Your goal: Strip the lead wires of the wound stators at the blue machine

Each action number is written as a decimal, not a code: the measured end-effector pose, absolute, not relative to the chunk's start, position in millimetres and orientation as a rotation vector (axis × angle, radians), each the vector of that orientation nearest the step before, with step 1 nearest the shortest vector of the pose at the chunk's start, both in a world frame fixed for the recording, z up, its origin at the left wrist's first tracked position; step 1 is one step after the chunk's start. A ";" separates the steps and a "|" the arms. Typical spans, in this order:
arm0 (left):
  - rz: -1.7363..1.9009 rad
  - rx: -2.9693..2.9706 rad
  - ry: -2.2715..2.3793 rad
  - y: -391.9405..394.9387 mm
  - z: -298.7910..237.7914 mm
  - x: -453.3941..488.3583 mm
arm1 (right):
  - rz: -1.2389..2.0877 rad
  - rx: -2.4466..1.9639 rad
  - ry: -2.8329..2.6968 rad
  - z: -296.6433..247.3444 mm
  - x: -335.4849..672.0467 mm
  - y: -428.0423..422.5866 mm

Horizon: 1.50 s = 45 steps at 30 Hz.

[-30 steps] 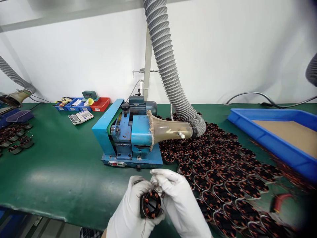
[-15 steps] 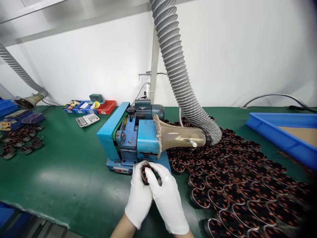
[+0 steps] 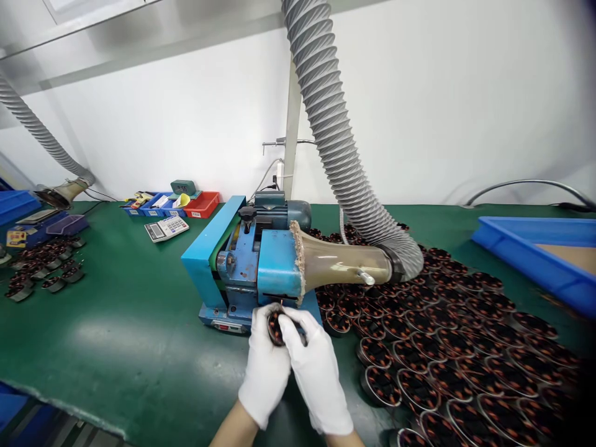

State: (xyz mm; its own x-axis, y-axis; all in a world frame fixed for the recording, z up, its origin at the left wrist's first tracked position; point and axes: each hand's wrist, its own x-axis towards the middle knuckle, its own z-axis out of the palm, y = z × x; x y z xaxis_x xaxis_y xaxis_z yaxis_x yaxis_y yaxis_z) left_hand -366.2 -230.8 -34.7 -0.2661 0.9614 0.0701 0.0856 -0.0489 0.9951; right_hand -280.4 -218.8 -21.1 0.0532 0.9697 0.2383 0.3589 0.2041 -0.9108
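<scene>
Both my hands wear white gloves and grip one motor stator (image 3: 275, 329), a round metal ring with copper windings inside. My left hand (image 3: 265, 366) holds its left side, and my right hand (image 3: 314, 366) wraps its right side with the thumb across the front. The stator is tilted and partly covered by my fingers. It is just in front of the blue belt-driven machine (image 3: 279, 264), close beneath its hood. Whether it touches the machine I cannot tell. A thin copper-coloured wire end seems to rise from its top.
Many similar stators (image 3: 419, 347) stand in rows on the green table (image 3: 139, 347) at right. A grey suction hose (image 3: 326, 112) joins the machine's clear funnel (image 3: 344, 257). A blue tray (image 3: 535, 248) stands far right. A calculator (image 3: 166, 228), red bin (image 3: 202, 203) and more stators lie left.
The view has shifted slightly. My hands keep hold of the stator in front of the machine, and the stator appears turned a little.
</scene>
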 end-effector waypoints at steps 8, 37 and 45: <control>1.328 1.503 1.262 -277.2 -33.3 -391.2 | 0.803 -1.294 -1.579 -16.8 -257.6 -257.0; 1.451 0.976 1.529 -240.9 -31.2 -360.3 | 1.177 -1.086 -1.086 -18.6 -290.7 -229.5; 1.521 0.982 1.508 -212.7 -38.5 -356.1 | 1.115 -1.131 -1.050 -26.1 -289.5 -198.5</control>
State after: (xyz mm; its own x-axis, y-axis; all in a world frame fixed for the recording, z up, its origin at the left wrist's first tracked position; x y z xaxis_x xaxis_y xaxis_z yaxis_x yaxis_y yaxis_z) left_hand -356.1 -212.7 -38.5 -0.4110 0.9116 0.0067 -0.0010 -0.0078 1.0000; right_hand -289.5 -198.5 -26.1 0.1412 0.9882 0.0594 -0.1194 0.0766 -0.9899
